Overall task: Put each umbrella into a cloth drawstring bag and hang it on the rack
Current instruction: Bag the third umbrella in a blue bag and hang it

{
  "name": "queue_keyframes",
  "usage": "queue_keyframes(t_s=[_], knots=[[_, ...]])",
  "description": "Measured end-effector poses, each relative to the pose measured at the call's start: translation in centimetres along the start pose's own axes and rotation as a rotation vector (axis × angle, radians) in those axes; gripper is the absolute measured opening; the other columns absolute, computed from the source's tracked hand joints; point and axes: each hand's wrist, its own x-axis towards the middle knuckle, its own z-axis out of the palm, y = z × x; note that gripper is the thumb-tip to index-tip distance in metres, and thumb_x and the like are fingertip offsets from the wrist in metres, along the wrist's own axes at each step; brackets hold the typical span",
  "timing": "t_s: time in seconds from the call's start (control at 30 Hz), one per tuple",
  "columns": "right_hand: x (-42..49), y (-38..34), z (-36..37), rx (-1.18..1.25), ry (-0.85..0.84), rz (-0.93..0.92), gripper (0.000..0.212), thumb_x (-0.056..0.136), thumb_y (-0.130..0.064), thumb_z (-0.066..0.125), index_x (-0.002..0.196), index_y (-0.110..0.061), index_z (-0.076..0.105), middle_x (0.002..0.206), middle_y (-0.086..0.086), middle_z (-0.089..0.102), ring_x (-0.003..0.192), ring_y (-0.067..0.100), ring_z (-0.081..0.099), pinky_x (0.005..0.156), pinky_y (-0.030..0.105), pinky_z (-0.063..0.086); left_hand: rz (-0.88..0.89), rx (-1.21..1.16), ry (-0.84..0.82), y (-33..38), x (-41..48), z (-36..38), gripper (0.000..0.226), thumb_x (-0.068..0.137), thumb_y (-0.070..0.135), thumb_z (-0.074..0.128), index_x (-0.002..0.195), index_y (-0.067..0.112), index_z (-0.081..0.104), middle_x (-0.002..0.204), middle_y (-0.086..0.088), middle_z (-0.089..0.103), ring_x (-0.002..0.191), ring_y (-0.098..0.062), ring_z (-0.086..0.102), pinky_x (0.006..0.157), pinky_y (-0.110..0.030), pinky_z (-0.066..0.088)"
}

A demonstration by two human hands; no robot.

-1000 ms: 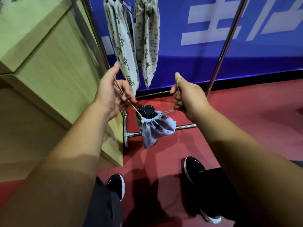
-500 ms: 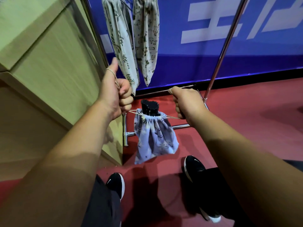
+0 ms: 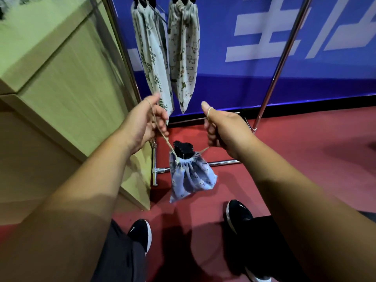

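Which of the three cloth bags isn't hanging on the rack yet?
The blue bag, its strings held by the left hand and right hand. The leaf-print bag and animal-print bag hang on the rack.

Reaching both arms out forward, left hand (image 3: 145, 124) half-curled, right hand (image 3: 222, 129) fisted, thumbs up with a drawstring (image 3: 170, 145) looped over each.
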Motion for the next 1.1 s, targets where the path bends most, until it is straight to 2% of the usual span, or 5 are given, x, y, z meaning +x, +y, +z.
queue_keyframes(t_s=[0.17, 0.4, 0.6, 0.93, 1.1], knots=[[0.1, 0.5, 0.9, 0.026, -0.066, -0.053, 0.037, 0.099, -0.050, 0.072, 0.089, -0.015, 0.062, 0.078, 0.002, 0.068, 0.075, 0.018, 0.064, 0.077, 0.036, 0.058, 0.050, 0.143, 0.177, -0.3, 0.3, 1.0, 0.057, 0.063, 0.074, 0.085, 0.069, 0.024, 0.060, 0.063, -0.001, 0.059, 0.061, -0.020, 0.058, 0.078, -0.041, 0.057], [1.3, 0.6, 3.2, 0.007, 0.013, -0.142, 0.063, 0.080, -0.068, 0.082, 0.103, -0.011, 0.068, 0.082, -0.001, 0.069, 0.081, 0.017, 0.064, 0.081, 0.038, 0.053, 0.148, 0.078, -0.045, -0.2, -0.2, 3.3, 0.023, 0.105, 0.029, 0.066, 0.122, 0.015, 0.075, 0.114, -0.015, 0.080, 0.104, -0.029, 0.078, 0.112, -0.052, 0.048], [1.8, 0.2, 3.1, -0.013, 0.069, -0.159, 0.047, 0.097, -0.059, 0.070, 0.120, -0.018, 0.071, 0.093, -0.007, 0.080, 0.088, 0.013, 0.077, 0.078, 0.033, 0.059, 0.118, 0.082, -0.134, 0.2, -0.4, 4.2, 0.042, 0.112, 0.013, 0.047, 0.146, 0.032, 0.059, 0.104, -0.002, 0.081, 0.095, -0.019, 0.078, 0.074, -0.019, 0.057], [2.3, 1.6, 3.6, -0.078, 0.055, -0.127, 0.046, 0.099, -0.058, 0.066, 0.105, -0.013, 0.070, 0.079, -0.003, 0.075, 0.078, 0.017, 0.070, 0.094, 0.049, 0.060, 0.121, 0.305, -0.253, 0.3, -1.0, 3.6, 0.042, 0.091, 0.002, 0.069, 0.130, 0.015, 0.066, 0.086, -0.008, 0.068, 0.086, -0.022, 0.068, 0.085, -0.034, 0.055], [2.2, 1.5, 3.6, 0.072, -0.058, -0.063, 0.015, 0.099, -0.021, 0.071, 0.099, -0.008, 0.064, 0.068, 0.001, 0.069, 0.063, 0.021, 0.064, 0.097, 0.060, 0.059, 0.147, 0.432, -0.127, 0.4, -1.4, 2.9, 0.026, 0.094, 0.008, 0.063, 0.109, 0.024, 0.078, 0.074, -0.004, 0.064, 0.063, -0.019, 0.058, 0.057, -0.023, 0.049]])
